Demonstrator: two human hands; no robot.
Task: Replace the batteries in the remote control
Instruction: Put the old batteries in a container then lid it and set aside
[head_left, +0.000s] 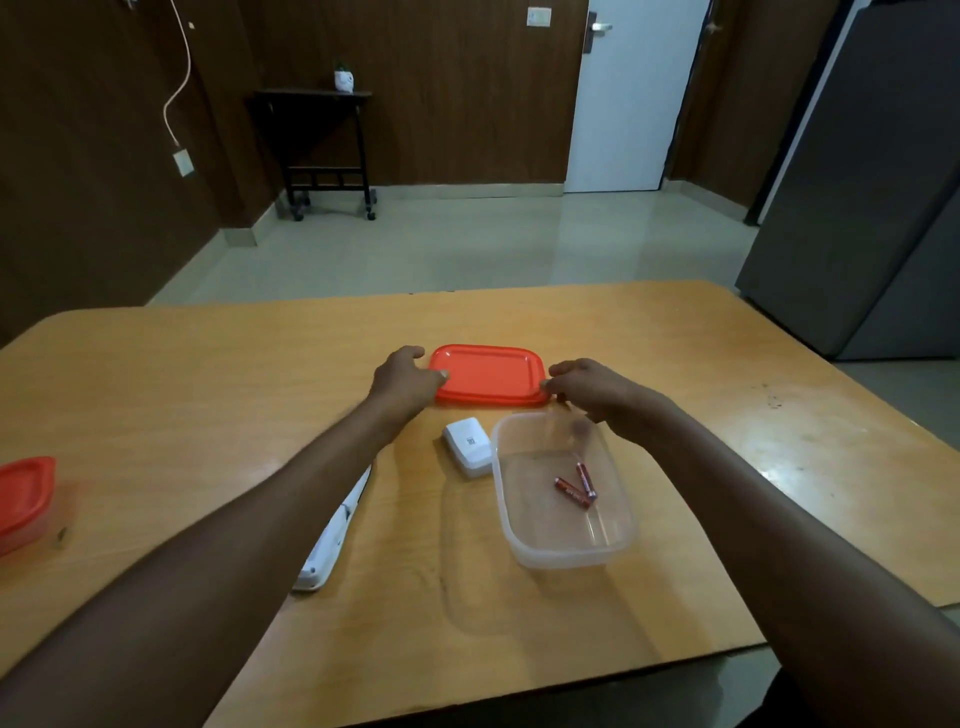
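A big wooden table (208, 395) fills the near part of the room. At its far left edge sits a box with a red lid (23, 499), only partly in view. Past the table the floor (467, 244) is pale and shiny. The walls are dark brown wood. A small black side table (319, 150) on wheels stands by the back wall, and a little white plant pot (344, 79) sits on top of it. A white door (631, 93) with a metal handle is to the right of it. A tall grey fridge (872, 182) stands on the far right. A white cord (179, 78) hangs down the left wall.
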